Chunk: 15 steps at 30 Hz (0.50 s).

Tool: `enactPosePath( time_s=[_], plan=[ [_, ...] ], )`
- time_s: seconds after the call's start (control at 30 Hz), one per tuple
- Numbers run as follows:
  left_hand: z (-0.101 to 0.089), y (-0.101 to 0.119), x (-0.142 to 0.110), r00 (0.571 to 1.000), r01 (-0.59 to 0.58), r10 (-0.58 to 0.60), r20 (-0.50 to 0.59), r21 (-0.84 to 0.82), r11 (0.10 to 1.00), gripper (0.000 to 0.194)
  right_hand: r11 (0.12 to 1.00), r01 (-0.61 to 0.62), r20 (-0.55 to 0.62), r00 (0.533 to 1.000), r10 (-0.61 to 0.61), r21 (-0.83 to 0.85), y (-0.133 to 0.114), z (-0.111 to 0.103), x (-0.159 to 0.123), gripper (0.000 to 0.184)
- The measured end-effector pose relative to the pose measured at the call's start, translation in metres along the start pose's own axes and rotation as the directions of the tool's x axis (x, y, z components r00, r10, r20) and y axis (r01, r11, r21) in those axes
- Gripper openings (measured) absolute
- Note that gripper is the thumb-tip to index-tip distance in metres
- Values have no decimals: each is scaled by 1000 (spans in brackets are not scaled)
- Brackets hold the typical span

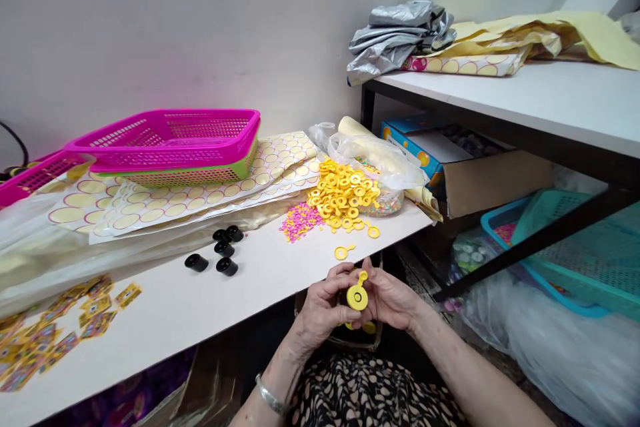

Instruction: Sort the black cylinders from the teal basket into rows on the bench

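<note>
Cap [357, 303]: smooth yellow plastic, soft sheen. Black cylinders [196, 263]: glossy plastic. Pink basket [165, 159]: glossy perforated plastic. Tabletop [280, 270]: smooth, matt. Bracelet [271, 395]: shiny metal. Silver bag [393, 41]: crinkled, glossy film. Carton [493, 183]: matt cardboard.

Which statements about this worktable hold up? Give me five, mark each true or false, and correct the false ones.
1. The left hand holds a yellow round-faced piece, with the right hand close beside it. True.
2. A bracelet is on the right wrist. False: the bracelet is on the left wrist.
3. The pink basket sits on top of a green basket. True.
4. Only two black cylinders are on the table. False: five black cylinders are on the table.
5. The heap of yellow ring pieces lies next to small pink and yellow bits. True.
</note>
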<state>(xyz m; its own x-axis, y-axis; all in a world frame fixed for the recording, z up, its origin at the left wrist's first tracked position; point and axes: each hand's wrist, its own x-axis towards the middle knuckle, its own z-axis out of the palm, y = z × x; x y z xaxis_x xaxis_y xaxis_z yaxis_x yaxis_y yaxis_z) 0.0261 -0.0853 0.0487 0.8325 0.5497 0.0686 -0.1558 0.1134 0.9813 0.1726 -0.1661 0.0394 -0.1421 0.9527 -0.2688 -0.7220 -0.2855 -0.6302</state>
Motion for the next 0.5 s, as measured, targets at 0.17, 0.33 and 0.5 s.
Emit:
enactPosePath(
  time_s=[0.17,0.33,0.5],
  plan=[
    [4,7,-2,998,34,-42,47,168,985,39,982,-22,135,990,48,-190,-10,-2,-8,46],
    [13,17,-2,979,-21,-37,200,281,959,37,943,-79,125,984,125,-324,-22,-1,-14,52],
    [18,21,-3,955,-136,26,294,360,923,40,894,-95,141,975,172,-437,-27,1,-25,54]
  ],
)
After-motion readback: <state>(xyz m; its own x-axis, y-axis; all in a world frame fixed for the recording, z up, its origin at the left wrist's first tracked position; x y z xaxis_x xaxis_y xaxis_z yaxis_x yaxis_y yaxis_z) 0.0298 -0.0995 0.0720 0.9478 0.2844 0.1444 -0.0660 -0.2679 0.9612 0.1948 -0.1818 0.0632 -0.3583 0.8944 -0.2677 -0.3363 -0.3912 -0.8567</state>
